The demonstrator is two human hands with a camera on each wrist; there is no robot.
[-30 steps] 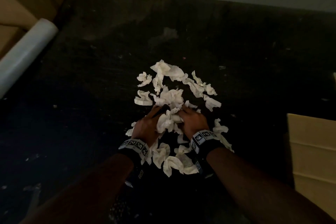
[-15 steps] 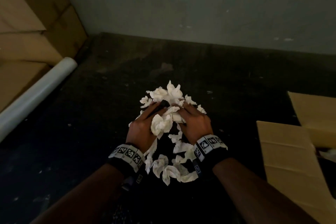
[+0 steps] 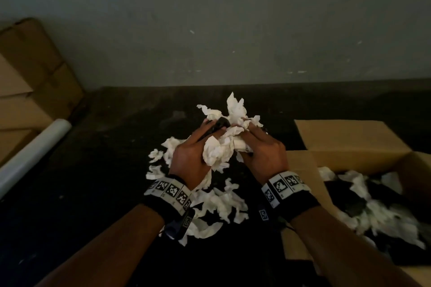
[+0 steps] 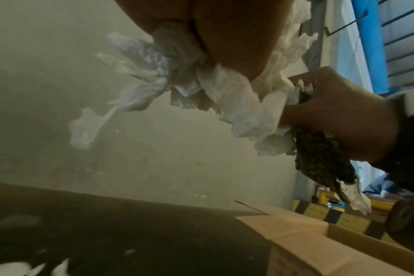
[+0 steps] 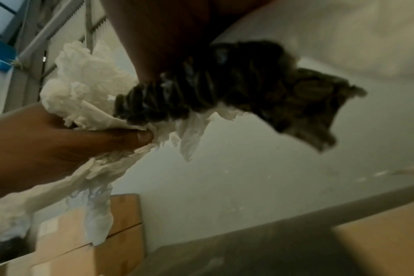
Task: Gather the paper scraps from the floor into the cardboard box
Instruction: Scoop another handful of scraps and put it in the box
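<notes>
Up it comes! The bundle of paper scraps point(image 3: 219, 149) has left the floor point(image 3: 98, 170), squeezed between left hand point(image 3: 189, 158) and right hand point(image 3: 263, 154), fingers curled around it. The cardboard box point(image 3: 349, 137) waits just right; loose scraps point(image 3: 221, 205) remain below.

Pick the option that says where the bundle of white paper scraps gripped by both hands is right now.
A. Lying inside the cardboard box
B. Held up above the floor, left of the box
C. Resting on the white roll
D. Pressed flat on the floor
B: both the left hand and the right hand grip the paper scraps in the air above the floor, left of the open cardboard box.
</notes>
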